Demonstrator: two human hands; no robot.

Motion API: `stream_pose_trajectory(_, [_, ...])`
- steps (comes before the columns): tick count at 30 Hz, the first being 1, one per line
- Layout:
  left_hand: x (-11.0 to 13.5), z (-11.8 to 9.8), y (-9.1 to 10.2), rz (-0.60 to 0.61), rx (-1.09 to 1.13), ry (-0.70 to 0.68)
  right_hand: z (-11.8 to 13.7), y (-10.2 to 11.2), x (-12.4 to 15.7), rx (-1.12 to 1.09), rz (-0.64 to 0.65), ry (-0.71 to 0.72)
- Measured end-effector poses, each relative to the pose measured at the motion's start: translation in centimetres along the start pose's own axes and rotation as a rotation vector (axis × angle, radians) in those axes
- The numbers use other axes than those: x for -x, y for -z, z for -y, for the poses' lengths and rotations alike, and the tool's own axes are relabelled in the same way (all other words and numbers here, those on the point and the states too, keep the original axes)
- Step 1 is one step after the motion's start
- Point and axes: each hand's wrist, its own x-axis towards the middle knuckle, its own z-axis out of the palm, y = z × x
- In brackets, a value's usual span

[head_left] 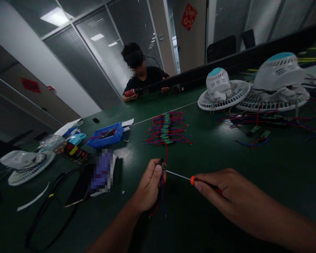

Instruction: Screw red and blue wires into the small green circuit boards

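My left hand (pixel 149 184) is closed in a pinch on a small circuit board (pixel 162 162) with red and blue wires (pixel 160 200) that hang below the fingers. My right hand (pixel 226 191) grips a screwdriver with an orange collar (pixel 192 180). Its thin metal shaft (pixel 177 175) points left and its tip touches the board at my left thumb. Both hands hover over the dark green table (pixel 205 154). Just beyond them lies a row of several small green boards with red and blue wires (pixel 167 128).
Two white fan parts with teal caps (pixel 221 89) (pixel 277 79) stand at the back right among loose wires (pixel 255 131). A blue bin (pixel 105 135) and another fan part (pixel 25 163) sit at the left. A person in black (pixel 144 79) works across the table.
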Motion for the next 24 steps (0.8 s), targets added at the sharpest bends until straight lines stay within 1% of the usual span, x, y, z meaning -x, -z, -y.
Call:
stream_pose_trajectory(2, [0.0,0.0,-0.1,-0.002,0.014,0.000,0.0,0.1,-0.1,-0.041,-0.004,-0.014])
stream_pose_trajectory(5, [-0.1,0.1,-0.2,-0.019,0.063,0.010,0.0,0.5,-0.4,-0.206,-0.048,-0.134])
stream_pose_trajectory(7, [-0.2,0.0,-0.4,-0.029,0.116,0.024,-0.1,0.7,-0.6,-0.424,-0.139,-0.253])
stream_pose_trajectory(9, [-0.4,-0.1,-0.5,-0.031,0.163,0.025,-0.1,0.7,-0.8,-0.696,-0.244,-0.359])
stream_pose_trajectory(11, [-0.5,-0.2,-0.6,-0.026,0.192,0.010,-0.2,0.5,-0.9,-0.913,-0.311,-0.414])
stream_pose_trajectory(13, [-0.6,-0.2,-0.6,-0.013,0.201,-0.008,-0.2,0.4,-0.9,-1.010,-0.335,-0.426])
stream_pose_trajectory(14, [-0.6,-0.2,-0.5,0.000,0.202,-0.013,-0.1,0.3,-0.8,-1.013,-0.316,-0.433])
stream_pose_trajectory(16, [-0.6,-0.2,-0.4,0.023,0.192,-0.019,-0.1,0.4,-0.8,-0.941,-0.229,-0.465])
stream_pose_trajectory(18, [-0.5,-0.1,-0.2,0.035,0.167,-0.025,-0.2,0.7,-0.8,-0.790,-0.110,-0.503])
stream_pose_trajectory(20, [-0.3,-0.1,-0.1,0.038,0.132,-0.032,-0.2,0.9,-0.8,-0.633,-0.026,-0.509])
stream_pose_trajectory(22, [-0.2,-0.1,0.0,0.042,0.108,-0.043,-0.4,1.1,-0.7,-0.523,0.004,-0.467])
stream_pose_trajectory(24, [-0.2,-0.1,0.0,0.049,0.100,-0.052,-0.4,1.2,-0.6,-0.433,-0.009,-0.400])
